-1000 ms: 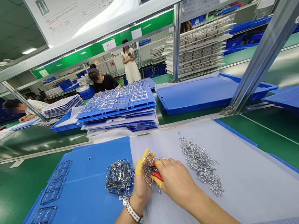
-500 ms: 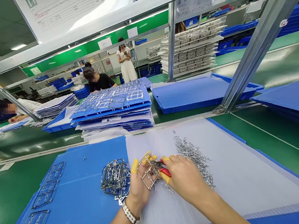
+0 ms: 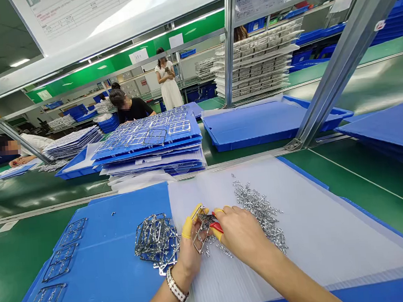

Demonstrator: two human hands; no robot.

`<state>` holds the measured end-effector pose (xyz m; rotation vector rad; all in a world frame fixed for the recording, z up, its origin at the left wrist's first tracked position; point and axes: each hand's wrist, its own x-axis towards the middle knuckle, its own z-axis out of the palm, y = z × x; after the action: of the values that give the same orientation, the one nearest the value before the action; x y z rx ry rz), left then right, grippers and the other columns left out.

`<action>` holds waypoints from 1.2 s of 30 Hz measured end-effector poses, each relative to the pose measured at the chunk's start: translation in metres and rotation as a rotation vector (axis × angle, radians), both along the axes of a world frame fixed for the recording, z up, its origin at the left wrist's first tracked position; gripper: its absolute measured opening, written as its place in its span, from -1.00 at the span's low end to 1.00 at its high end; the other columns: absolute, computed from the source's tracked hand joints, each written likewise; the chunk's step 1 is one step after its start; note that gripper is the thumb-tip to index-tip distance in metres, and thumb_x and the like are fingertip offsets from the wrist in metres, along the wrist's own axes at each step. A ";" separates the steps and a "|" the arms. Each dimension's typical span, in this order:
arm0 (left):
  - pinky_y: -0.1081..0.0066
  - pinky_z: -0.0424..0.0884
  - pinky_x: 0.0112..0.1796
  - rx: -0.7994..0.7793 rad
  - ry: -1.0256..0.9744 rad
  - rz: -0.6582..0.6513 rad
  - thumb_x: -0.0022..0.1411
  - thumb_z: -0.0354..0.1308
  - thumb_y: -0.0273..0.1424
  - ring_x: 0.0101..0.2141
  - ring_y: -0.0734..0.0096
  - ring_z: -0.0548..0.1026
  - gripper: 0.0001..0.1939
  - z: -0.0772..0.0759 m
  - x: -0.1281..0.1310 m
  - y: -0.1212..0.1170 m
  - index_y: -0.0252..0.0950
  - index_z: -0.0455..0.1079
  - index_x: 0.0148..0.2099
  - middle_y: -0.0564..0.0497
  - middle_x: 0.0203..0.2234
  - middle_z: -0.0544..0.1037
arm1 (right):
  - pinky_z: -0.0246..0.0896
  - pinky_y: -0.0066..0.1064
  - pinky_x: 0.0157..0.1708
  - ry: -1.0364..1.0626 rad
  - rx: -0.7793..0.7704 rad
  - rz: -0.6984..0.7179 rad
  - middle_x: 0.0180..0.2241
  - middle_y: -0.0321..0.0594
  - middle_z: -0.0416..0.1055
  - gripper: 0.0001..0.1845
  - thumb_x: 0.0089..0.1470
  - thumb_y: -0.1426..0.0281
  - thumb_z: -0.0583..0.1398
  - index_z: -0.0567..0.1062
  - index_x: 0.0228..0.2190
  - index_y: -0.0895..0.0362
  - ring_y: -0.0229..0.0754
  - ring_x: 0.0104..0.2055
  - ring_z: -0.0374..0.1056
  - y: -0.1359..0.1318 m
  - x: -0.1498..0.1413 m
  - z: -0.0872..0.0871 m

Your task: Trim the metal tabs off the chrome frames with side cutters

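My left hand (image 3: pixel 189 252), with yellow finger cots, grips a small metal frame (image 3: pixel 198 238) that is tilted on edge. Red-handled pliers (image 3: pixel 216 226) are in my right hand (image 3: pixel 241 231), and their dark jaws reach to the frame's upper right side. Which part the jaws touch is too small to tell. Left of my left hand, a heap of similar metal frames (image 3: pixel 155 240) lies on a blue sheet (image 3: pixel 103 275). Small twisted metal pieces (image 3: pixel 258 207) are spread on a translucent white sheet (image 3: pixel 319 234) beyond my right hand, and a few lie below the pliers.
Three frames (image 3: pixel 60 262) lie in a row at the far left. Behind the bench edge stand a stack of blue sheets (image 3: pixel 153 152) topped with frames and a blue tray (image 3: pixel 255 123). A slanted metal post (image 3: pixel 334 61) rises at right. Several people are in the background.
The frame in my left hand has turned from facing me to a steeper, more edge-on angle. My right hand and the pliers have shifted slightly left and up with it.
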<state>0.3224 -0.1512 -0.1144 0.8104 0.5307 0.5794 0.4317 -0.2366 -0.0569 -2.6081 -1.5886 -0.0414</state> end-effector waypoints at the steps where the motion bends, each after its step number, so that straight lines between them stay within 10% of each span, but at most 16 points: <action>1: 0.27 0.31 -0.07 -0.020 -0.006 -0.011 0.17 0.09 -0.14 0.04 0.13 0.33 -0.57 0.001 0.000 0.000 -0.25 0.43 0.01 -0.12 -0.01 0.46 | 0.10 -0.32 -0.36 -0.002 -0.002 -0.001 -0.36 -0.11 0.46 -0.82 0.08 0.33 0.12 0.46 -0.30 0.13 -0.06 -0.29 0.38 -0.001 0.000 0.001; 9: 0.13 0.37 -0.17 -0.279 -0.178 -0.107 0.21 -0.08 -0.05 -0.01 0.03 0.38 -0.45 0.025 0.000 0.008 -0.35 0.36 0.04 -0.27 0.01 0.41 | 0.05 -0.26 -0.26 0.005 0.003 0.001 -0.30 -0.09 0.45 -0.81 0.09 0.32 0.11 0.45 -0.29 0.14 -0.02 -0.20 0.33 -0.018 0.000 -0.008; 36: 0.27 0.38 -0.17 -0.206 -0.105 0.095 0.14 0.00 -0.04 0.03 0.08 0.36 -0.45 0.020 -0.001 0.006 -0.31 0.40 0.03 -0.19 0.01 0.44 | 0.03 -0.22 -0.30 -0.018 -0.024 0.003 -0.33 -0.06 0.45 -0.81 0.04 0.51 0.10 0.45 -0.27 0.17 -0.01 -0.25 0.34 -0.008 -0.012 -0.006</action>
<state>0.3218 -0.1447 -0.0945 0.5586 0.5248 0.6394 0.4193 -0.2447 -0.0627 -2.6305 -1.6088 -0.0457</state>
